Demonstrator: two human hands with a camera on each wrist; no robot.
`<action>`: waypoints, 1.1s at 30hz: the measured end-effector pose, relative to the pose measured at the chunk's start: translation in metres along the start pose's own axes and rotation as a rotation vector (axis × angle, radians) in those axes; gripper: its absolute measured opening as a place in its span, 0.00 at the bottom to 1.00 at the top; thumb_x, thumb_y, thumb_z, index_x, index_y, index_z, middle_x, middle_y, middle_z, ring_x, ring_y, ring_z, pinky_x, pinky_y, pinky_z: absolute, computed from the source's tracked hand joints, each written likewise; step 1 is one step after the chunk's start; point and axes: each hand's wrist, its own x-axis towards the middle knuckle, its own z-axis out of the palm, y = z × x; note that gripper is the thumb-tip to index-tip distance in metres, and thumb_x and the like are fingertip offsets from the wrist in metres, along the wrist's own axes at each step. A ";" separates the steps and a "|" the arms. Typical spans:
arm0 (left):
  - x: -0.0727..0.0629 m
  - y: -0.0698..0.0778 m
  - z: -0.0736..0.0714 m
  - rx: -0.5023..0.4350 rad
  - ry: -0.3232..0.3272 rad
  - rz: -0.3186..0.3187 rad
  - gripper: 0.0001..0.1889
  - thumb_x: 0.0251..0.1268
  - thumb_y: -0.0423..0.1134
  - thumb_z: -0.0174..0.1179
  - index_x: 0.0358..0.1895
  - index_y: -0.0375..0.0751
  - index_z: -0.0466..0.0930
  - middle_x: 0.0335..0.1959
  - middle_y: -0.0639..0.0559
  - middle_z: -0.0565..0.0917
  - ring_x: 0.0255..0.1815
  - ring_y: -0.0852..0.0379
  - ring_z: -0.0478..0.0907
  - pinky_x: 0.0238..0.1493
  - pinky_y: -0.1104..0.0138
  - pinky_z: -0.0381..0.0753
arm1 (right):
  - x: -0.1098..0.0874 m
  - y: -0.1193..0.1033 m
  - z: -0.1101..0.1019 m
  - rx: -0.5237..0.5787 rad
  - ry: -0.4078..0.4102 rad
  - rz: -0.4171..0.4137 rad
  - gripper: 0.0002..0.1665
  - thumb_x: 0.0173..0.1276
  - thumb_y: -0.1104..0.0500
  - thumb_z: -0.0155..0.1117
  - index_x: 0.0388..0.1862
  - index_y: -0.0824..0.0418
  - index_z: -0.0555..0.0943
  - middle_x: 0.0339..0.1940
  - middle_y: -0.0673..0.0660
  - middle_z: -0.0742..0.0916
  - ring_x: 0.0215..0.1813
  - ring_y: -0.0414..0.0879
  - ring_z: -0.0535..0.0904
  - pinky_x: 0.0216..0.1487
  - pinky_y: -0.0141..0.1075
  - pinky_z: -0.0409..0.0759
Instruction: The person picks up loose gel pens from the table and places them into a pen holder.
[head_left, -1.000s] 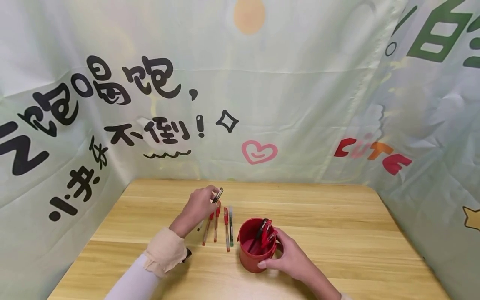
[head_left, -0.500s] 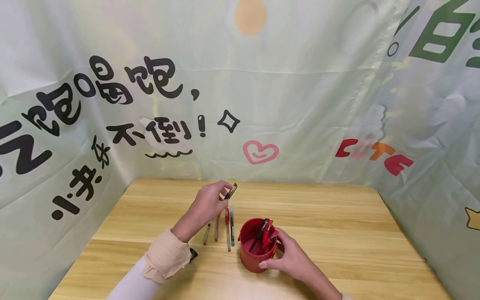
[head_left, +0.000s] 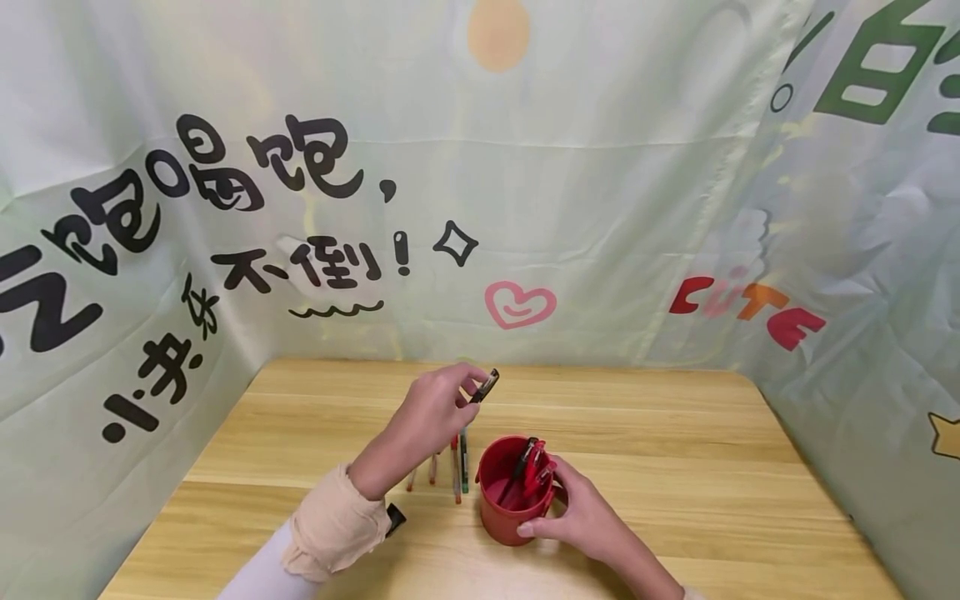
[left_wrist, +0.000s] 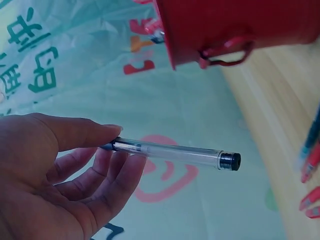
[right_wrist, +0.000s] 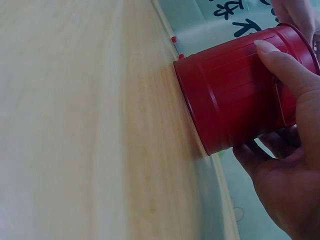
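Observation:
Between thumb and fingers, my left hand (head_left: pixel 427 417) pinches a clear-barrelled pen with black ends (left_wrist: pixel 175 154), raised above the table and tilted in the head view. A red bucket (head_left: pixel 504 523) stands upright to its right. My right hand (head_left: pixel 581 508) grips the bucket's right side, thumb on the near wall and fingers curled behind, as the right wrist view shows. Inside the bucket, a black pen (head_left: pixel 519 462) and red pens (head_left: pixel 536 467) lean against the right rim. Below my left hand lie several pens, among them a red pen (head_left: pixel 456 475) and a green-tipped pen (head_left: pixel 464 467), partly hidden.
The wooden table (head_left: pixel 660 467) ends against a printed cloth (head_left: pixel 600 250) at the back and both sides. A black piece (head_left: pixel 395 519), perhaps part of the wrist camera, shows beside the left wrist wrap (head_left: pixel 337 525).
My left hand has moved right with the pen, from above the left-hand pens toward the bucket's far side. The right hand and the bucket have stayed in place.

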 end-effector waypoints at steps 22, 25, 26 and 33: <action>-0.019 0.045 0.008 -0.094 -0.027 0.211 0.17 0.62 0.30 0.72 0.54 0.43 0.84 0.39 0.52 0.89 0.33 0.62 0.88 0.34 0.81 0.82 | -0.001 0.001 0.000 -0.014 -0.003 -0.030 0.54 0.51 0.48 0.86 0.76 0.48 0.69 0.70 0.49 0.81 0.71 0.46 0.77 0.69 0.33 0.77; -0.023 0.046 0.013 -0.127 -0.049 0.220 0.17 0.62 0.31 0.72 0.54 0.43 0.84 0.39 0.52 0.89 0.33 0.62 0.87 0.33 0.81 0.82 | -0.001 0.001 0.000 -0.015 -0.004 -0.038 0.55 0.51 0.48 0.86 0.77 0.48 0.68 0.71 0.49 0.81 0.70 0.44 0.77 0.69 0.32 0.77; -0.024 0.046 0.015 -0.138 -0.055 0.221 0.16 0.62 0.31 0.72 0.53 0.43 0.84 0.39 0.52 0.89 0.33 0.63 0.87 0.33 0.81 0.82 | -0.001 0.001 0.000 -0.014 -0.004 -0.041 0.55 0.51 0.48 0.86 0.77 0.49 0.68 0.71 0.49 0.81 0.70 0.44 0.77 0.69 0.32 0.77; -0.029 0.045 0.029 -0.168 -0.073 0.239 0.15 0.62 0.32 0.72 0.52 0.42 0.85 0.37 0.52 0.89 0.33 0.66 0.85 0.34 0.82 0.81 | -0.002 0.002 0.000 -0.004 -0.012 -0.060 0.54 0.53 0.48 0.85 0.77 0.49 0.68 0.72 0.49 0.80 0.69 0.42 0.78 0.69 0.31 0.77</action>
